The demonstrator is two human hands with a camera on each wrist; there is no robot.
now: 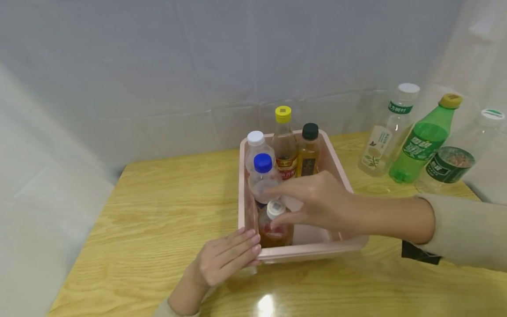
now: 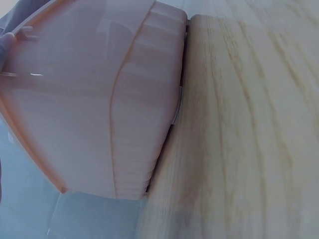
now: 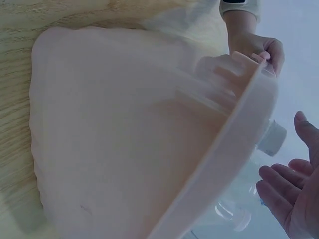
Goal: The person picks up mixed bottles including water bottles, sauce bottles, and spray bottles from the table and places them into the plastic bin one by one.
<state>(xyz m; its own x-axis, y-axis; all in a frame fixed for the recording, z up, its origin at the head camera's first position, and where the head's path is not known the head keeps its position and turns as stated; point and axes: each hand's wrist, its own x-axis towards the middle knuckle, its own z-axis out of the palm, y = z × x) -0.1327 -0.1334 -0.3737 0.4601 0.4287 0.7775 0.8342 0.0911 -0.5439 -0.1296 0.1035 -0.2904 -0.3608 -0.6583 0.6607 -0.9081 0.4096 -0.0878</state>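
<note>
A pink plastic bin (image 1: 313,252) stands on the wooden table with several bottles upright inside. My left hand (image 1: 229,257) holds its front left corner, fingers over the rim; in the right wrist view the left thumb is at the rim too. Over the bin, my right hand (image 1: 322,202) has its fingers and thumb spread beside a white-capped bottle of brown liquid (image 1: 276,231). In the right wrist view, a gap shows between the right hand (image 3: 299,191) and the white cap (image 3: 273,138). Behind that bottle stands a blue-capped clear bottle (image 1: 263,180).
Also in the bin are a white-capped clear bottle (image 1: 255,149), a yellow-capped bottle (image 1: 284,145) and a dark-capped bottle (image 1: 309,152). Right of it stand a clear tea bottle (image 1: 382,141), a green bottle (image 1: 424,141) and a clear bottle with a dark green label (image 1: 451,164).
</note>
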